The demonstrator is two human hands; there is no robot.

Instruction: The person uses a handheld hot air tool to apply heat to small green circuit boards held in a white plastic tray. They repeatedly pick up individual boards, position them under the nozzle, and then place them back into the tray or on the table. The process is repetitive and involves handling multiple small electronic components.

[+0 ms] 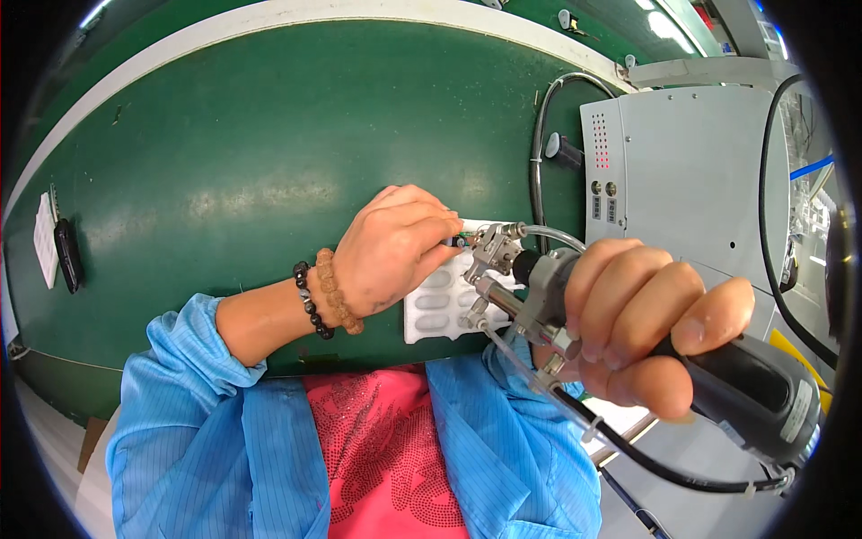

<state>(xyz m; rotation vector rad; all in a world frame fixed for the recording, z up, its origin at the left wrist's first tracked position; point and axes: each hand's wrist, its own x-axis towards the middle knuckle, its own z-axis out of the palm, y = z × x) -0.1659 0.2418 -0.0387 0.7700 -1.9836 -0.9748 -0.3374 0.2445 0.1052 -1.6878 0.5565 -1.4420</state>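
Note:
My right hand [642, 314] is wrapped round a powered screwdriver [759, 400] with a black grip, a metal head and a clear tube running into it. The screwdriver lies tilted, its metal nose [489, 251] pointing left to my left fingertips. My left hand [391, 242] is closed, pinching a small dark part [457, 241] with a bit of green on it; the fingers hide most of it. Directly under the nose and the part is a white moulded tray [411, 328] with rounded pockets. My right forearm is largely hidden behind the tool.
A grey metal machine box [696, 171] with red lights stands on the right, with a black hose [537, 135] curving beside it. A small dark cylinder [564, 151] lies near its left side. On the green table [269, 117], a black case [67, 256] and white tray [45, 241] lie far left.

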